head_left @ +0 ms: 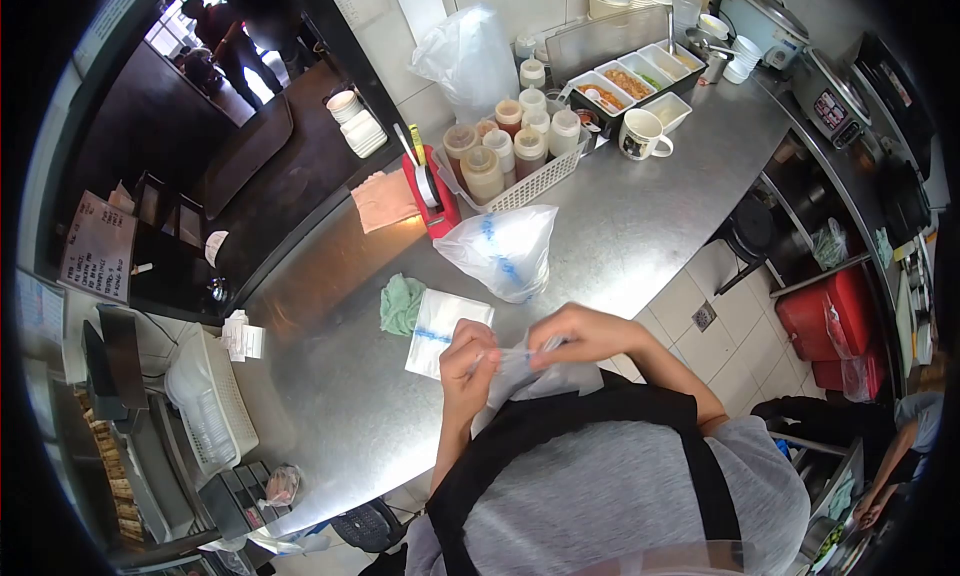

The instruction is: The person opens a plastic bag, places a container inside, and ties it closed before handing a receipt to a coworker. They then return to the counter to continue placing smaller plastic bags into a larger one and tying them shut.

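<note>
Both of my hands hold a thin translucent plastic bag (520, 376) close to my apron, past the edge of the steel counter. My left hand (468, 366) grips the bag with curled fingers. On the other side, my right hand (580, 336) pinches it, fingers bent. A flat stack of white bags with a blue mark (430, 328) lies just left of my left hand, beside a crumpled green cloth (402, 304). Beyond my hands stands a filled, white plastic bag with blue print (505, 248). The lower part of the held bag is partly hidden.
A basket of sauce bottles (530, 181), a red tape dispenser (432, 198), a mug (642, 136) and a topping box (625, 81) stand along the counter's back. A white basket (235, 406) is at left. Another person's hands (870, 506) are at lower right.
</note>
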Tool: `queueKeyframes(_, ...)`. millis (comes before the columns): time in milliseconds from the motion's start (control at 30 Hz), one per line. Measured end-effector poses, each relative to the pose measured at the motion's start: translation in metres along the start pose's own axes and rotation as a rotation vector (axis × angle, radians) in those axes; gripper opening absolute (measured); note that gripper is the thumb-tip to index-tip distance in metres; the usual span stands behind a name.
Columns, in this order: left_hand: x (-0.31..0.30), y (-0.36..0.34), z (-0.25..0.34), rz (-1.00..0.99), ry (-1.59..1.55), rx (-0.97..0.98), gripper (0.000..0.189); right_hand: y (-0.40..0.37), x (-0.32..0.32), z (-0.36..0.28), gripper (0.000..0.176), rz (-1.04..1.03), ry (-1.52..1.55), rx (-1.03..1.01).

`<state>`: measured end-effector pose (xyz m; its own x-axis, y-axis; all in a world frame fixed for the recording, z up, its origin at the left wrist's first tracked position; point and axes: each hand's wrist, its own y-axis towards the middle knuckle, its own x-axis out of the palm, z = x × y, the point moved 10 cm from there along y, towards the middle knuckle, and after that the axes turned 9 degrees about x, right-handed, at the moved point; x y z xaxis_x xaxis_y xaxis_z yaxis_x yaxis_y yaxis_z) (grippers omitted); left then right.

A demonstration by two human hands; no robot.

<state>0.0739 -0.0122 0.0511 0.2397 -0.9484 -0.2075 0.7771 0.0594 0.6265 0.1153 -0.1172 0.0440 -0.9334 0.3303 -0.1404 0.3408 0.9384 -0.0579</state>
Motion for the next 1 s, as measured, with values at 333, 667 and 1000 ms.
queueKeyframes(333,0.025,-0.016,-0.028,-0.015,-1.251,-0.429,0.040,-0.012,-0.002,-0.009,0.017,-0.107,0.168,-0.002)
queueKeyframes(667,0.027,0.002,-0.013,-0.170,-1.382,-0.291,0.036,-0.010,-0.009,-0.001,0.017,-0.149,0.398,-0.032)
queueKeyframes(1000,0.003,0.088,-0.031,-0.129,-0.203,-0.342,0.009,-0.014,-0.123,-0.032,0.010,0.676,0.304,-0.268)
